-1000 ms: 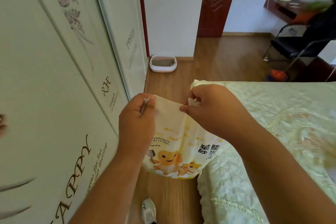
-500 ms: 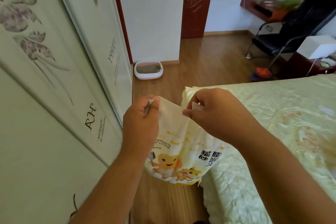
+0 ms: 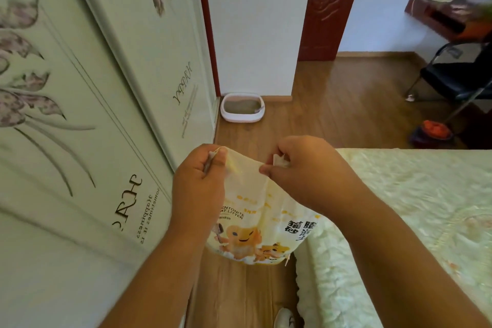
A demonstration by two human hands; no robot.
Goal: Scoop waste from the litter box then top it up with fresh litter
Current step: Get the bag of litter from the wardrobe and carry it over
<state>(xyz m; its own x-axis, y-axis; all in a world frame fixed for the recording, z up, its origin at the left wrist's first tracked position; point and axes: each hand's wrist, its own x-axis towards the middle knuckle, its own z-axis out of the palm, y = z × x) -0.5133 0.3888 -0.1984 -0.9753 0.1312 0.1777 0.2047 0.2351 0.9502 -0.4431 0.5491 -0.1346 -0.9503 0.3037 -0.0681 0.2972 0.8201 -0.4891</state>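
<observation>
Crinkled plastic litter bag (image 3: 255, 224) (cream, cartoon-printed) hangs pinched at its top by both hands (image 3: 198, 181) (image 3: 300, 168).

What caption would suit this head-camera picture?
Both hands, left hand and right hand, pinch the top of a yellow printed cat-litter bag; white plastic litter box waits ahead.

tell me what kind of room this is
Most likely a bedroom in a home. A bed with a quilted cover fills the right side, a tall wardrobe with printed doors lines the left, and a litter box sits on the wood floor by the wall.
</observation>
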